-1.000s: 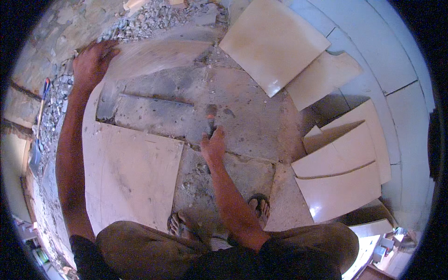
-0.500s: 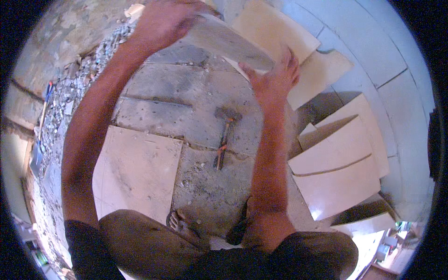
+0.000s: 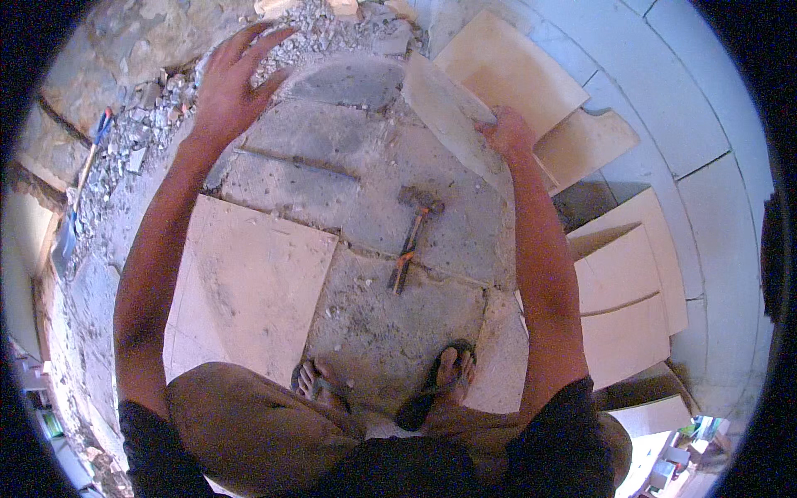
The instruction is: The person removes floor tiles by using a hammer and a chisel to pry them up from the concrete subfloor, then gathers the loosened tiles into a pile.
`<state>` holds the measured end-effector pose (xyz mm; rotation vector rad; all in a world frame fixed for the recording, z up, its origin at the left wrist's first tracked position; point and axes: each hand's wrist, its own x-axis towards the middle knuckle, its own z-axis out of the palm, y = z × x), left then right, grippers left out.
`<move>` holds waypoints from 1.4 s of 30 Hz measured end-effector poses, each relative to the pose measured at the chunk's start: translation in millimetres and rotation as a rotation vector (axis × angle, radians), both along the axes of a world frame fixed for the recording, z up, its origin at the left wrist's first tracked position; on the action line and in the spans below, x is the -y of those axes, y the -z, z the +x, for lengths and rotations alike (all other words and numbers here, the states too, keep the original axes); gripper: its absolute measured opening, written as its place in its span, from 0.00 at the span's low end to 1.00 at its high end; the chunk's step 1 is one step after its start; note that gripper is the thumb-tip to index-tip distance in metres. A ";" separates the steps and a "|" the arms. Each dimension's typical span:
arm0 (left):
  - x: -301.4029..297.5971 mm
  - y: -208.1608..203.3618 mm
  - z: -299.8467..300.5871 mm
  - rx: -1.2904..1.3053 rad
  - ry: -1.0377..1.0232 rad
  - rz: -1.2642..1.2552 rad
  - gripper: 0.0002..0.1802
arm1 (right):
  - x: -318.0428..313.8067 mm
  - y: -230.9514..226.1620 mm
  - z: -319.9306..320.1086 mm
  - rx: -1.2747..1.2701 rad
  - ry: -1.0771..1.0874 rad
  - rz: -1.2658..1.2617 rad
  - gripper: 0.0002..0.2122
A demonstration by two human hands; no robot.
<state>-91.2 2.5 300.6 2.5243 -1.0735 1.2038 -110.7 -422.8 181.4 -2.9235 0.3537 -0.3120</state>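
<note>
The right hand point(image 3: 508, 133) alone grips one edge of the tilted tile point(image 3: 452, 116), raised above the mortar bed; the left hand point(image 3: 228, 83) hovers apart, fingers spread, holding nothing. Held so, the tile could slip and crack on the hammer point(image 3: 413, 236) below

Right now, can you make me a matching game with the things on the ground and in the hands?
Things:
1. hammer
2. tilted tile
3. left hand
4. flat tile

Places:
A. held up on edge by the right hand
B. open, fingers spread, above the rubble
C. lying on the grey mortar bed
D. lying flat beside the left knee

Pairs: 1-C, 2-A, 3-B, 4-D
</note>
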 end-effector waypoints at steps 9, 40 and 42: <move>-173.7 70.2 -41.7 -0.286 -0.419 -0.164 0.20 | 58.6 67.8 58.2 -0.119 0.025 -0.077 0.31; 30.5 347.4 15.2 -0.549 -0.134 0.178 0.26 | -129.2 242.4 -135.9 -0.146 0.371 1.103 0.13; 48.6 341.0 14.9 -0.597 -0.095 0.235 0.26 | -124.0 215.4 -152.0 -0.196 0.474 1.137 0.12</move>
